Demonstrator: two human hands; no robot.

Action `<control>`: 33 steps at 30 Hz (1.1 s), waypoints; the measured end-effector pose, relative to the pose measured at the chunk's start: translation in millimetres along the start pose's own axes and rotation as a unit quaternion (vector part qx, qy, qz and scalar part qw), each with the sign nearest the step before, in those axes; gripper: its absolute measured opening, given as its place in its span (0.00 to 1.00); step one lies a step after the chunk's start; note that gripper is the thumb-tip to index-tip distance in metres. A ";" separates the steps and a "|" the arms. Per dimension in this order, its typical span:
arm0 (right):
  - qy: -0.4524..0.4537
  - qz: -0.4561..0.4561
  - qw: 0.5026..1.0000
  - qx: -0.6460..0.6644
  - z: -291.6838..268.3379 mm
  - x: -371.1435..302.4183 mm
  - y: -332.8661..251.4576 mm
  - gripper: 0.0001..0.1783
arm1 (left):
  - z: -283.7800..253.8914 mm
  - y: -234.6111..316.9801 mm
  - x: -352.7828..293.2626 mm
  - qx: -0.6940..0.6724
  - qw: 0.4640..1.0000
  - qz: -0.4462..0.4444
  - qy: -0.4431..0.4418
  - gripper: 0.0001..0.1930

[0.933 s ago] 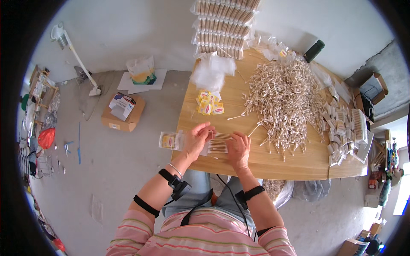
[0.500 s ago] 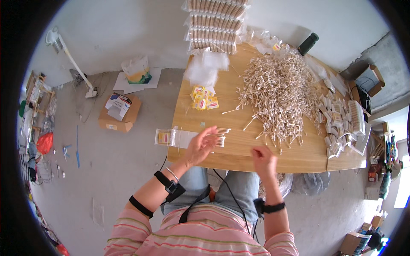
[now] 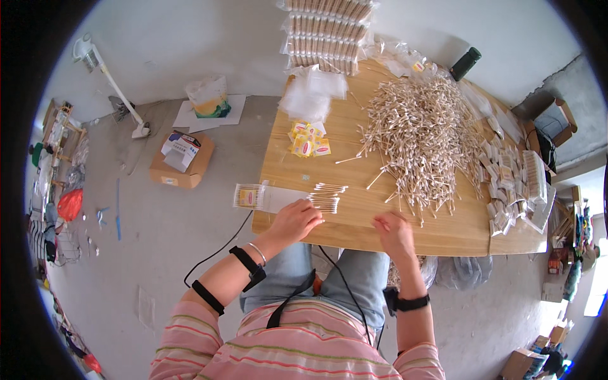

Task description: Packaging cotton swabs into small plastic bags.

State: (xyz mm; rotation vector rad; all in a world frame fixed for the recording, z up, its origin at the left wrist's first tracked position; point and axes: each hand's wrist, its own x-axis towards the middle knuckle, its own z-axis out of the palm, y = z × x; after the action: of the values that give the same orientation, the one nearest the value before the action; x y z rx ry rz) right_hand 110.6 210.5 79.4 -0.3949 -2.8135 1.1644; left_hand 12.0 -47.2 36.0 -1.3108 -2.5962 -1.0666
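Loose cotton swabs (image 3: 324, 204) lie in a rough row near the table's front edge, on the right end of a pale flat sheet (image 3: 282, 197). My left hand (image 3: 293, 223) rests just below them, its fingers pressed together; what they hold, if anything, is hidden. To the right, over the front edge, my right hand (image 3: 395, 235) is closed with fingertips pinched, and nothing clear shows between them. Left of the sheet lies a clear pack of swabs (image 3: 249, 196) with a yellow label, sticking out past the table's left edge. A large heap of cotton swabs (image 3: 421, 136) covers the table beyond my right hand.
Yellow cards (image 3: 309, 140) and clear plastic bags (image 3: 313, 95) lie at the table's left. Stacked swab packs (image 3: 326, 38) stand behind. Filled packs (image 3: 510, 183) pile up on the right, with a dark bottle (image 3: 466, 63) at the back. A cardboard box (image 3: 183, 166) sits on the floor.
My left hand has come down from above the row of swabs to its near side, and its fingers have closed together. My right hand has shifted slightly. The view has moved a little.
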 end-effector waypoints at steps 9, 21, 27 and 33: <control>-0.095 -0.133 0.975 -0.154 72.5 80.3 -47.2 0.04 | 8.6 -10.1 -0.1 -0.058 0.984 -0.127 0.112 0.19; -0.152 -0.218 0.926 -0.269 68.1 85.3 -54.2 0.05 | 9.6 -10.6 1.7 -0.060 0.980 -0.154 0.114 0.21; -0.097 -0.209 0.959 -0.165 57.5 82.0 -48.5 0.03 | 8.9 -11.8 1.0 -0.062 0.982 -0.138 0.115 0.22; -0.106 -0.247 0.954 -0.134 69.9 86.9 -47.7 0.04 | 3.8 -7.0 3.7 -0.084 0.980 -0.159 0.091 0.22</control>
State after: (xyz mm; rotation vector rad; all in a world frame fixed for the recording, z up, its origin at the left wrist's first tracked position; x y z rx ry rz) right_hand 5.5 153.0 60.5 0.4334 -2.9889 0.7600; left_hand 5.6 -45.2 30.4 -0.7884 -2.6799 -1.4066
